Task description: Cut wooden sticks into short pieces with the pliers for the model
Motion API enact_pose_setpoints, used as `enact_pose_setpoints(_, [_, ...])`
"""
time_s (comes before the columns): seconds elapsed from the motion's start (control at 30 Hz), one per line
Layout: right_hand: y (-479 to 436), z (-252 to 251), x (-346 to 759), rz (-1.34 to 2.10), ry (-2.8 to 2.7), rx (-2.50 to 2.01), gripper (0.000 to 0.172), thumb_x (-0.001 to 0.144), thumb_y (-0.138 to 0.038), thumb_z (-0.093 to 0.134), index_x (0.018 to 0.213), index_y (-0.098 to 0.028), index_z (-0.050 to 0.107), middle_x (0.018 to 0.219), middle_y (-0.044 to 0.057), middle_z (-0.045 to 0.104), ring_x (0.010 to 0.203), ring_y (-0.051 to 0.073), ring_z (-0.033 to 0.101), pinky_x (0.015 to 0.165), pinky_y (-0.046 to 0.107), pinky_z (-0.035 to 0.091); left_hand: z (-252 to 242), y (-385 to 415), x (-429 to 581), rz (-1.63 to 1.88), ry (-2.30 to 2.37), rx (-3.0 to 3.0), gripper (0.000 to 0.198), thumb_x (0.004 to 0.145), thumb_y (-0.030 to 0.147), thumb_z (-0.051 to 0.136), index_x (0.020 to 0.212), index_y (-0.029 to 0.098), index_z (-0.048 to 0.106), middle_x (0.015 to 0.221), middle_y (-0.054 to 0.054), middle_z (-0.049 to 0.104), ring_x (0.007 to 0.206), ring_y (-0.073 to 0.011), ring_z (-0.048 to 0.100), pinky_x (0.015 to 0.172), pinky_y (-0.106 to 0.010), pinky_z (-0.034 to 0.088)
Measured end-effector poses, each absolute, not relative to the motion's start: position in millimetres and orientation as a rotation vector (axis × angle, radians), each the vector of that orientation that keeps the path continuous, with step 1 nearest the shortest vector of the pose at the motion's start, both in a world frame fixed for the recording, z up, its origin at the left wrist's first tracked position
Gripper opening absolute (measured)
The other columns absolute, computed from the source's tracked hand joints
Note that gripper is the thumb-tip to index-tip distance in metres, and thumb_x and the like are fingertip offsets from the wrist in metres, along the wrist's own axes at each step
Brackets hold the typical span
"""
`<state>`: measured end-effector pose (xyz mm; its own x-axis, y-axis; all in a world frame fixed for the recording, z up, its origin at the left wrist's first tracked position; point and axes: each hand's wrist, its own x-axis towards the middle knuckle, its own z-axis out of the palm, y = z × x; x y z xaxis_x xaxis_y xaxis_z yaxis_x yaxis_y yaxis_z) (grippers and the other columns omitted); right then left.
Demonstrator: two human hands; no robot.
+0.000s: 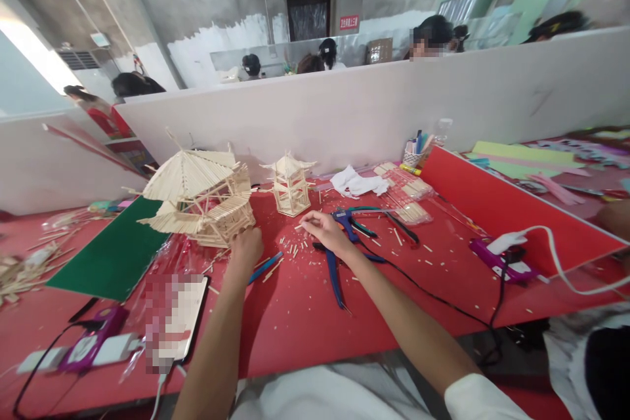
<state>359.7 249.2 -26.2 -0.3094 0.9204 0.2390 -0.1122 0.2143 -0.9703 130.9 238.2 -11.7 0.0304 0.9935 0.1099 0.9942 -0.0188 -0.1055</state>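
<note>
A knock from the left hand could crack or shift the large pale wooden-stick pavilion model at left of centre in the frame, since its thin sticks look easy to snap and the knuckles sit against its lower right edge. The blue glue gun, just beside the right hand at centre, poses a burn risk if hot, and its black cord, running toward the lower right near the forearm, could snag on a sleeve and drag the tool. A careless sweep might also tip the small pale wooden-stick tower, upright just beyond the right hand, or scatter the pale stick offcuts across the red tabletop. Both arms reach up from the bottom of the frame, the left nearly straight ahead, the right slanting in from the lower right. The left fingers curl downward, their grip hidden behind the hand; the right thumb and fingers meet in a pinch, apparently on a short pale wooden stick.
</note>
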Motion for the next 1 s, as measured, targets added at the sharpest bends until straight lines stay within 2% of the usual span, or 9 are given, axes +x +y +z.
enact_pose_setpoints(0.13, [251,-28,360,1.212,-1.550,-0.830,0.024,0.082,-0.041,0.066,0.088,-0.018,0.065,0.079,0.003,0.069,0.067,0.015,0.060,0.063,0.026,0.046,-6,241,140,-0.183,-1.959,-2.322,0.022,0.089,0.016,0.047,0.097,0.016,0.068,0.097,-0.015,0.070,0.092,-0.0258,0.066,0.078,-0.033,0.048])
enact_pose_setpoints(0.27, [251,-28,361,1.099,-1.639,-0.854,0.022,0.081,-0.038,0.067,0.088,-0.017,0.067,0.083,0.003,0.069,0.074,0.016,0.061,0.068,0.027,0.047,-10,242,148,-0.276,-1.680,-2.773,0.018,0.088,0.019,0.054,0.096,0.019,0.069,0.096,-0.009,0.070,0.091,-0.0211,0.065,0.079,-0.027,0.046])
enact_pose_setpoints(0.47, [251,-29,361,1.111,-1.661,-0.855,0.025,0.088,-0.042,0.059,0.086,-0.018,0.064,0.078,0.003,0.067,0.069,0.016,0.060,0.062,0.025,0.046,-20,247,147,-0.198,-1.415,-3.068,0.021,0.087,0.021,0.058,0.104,0.021,0.070,0.104,-0.008,0.070,0.096,-0.0210,0.064,0.085,-0.027,0.046])
enact_pose_setpoints(0.7, [255,-37,360,1.194,-1.663,-0.835,0.013,0.090,-0.030,0.051,0.095,-0.019,0.057,0.090,0.006,0.068,0.073,0.016,0.065,0.055,0.023,0.046,-19,245,148,-0.244,-1.516,-3.073,0.025,0.078,0.007,0.056,0.098,0.019,0.067,0.095,-0.006,0.070,0.089,-0.0188,0.064,0.078,-0.025,0.046])
enact_pose_setpoints(0.77, [255,-37,359,1.158,-1.679,-0.846,0.011,0.090,-0.027,0.051,0.095,-0.019,0.056,0.093,0.006,0.067,0.076,0.016,0.065,0.057,0.024,0.047,-19,243,148,-0.353,-1.548,-3.078,0.027,0.076,0.005,0.055,0.097,0.018,0.066,0.093,-0.005,0.070,0.085,-0.0176,0.064,0.075,-0.024,0.046])
enact_pose_setpoints(1.0, [249,-29,359,1.031,-1.750,-0.848,0.012,0.084,-0.025,0.061,0.093,-0.019,0.058,0.092,0.004,0.066,0.086,0.017,0.064,0.078,0.030,0.048,-8,241,154,-1.136,-1.558,-3.101,0.019,0.083,0.014,0.053,0.098,0.016,0.064,0.096,-0.006,0.067,0.087,-0.0163,0.061,0.082,-0.028,0.048])
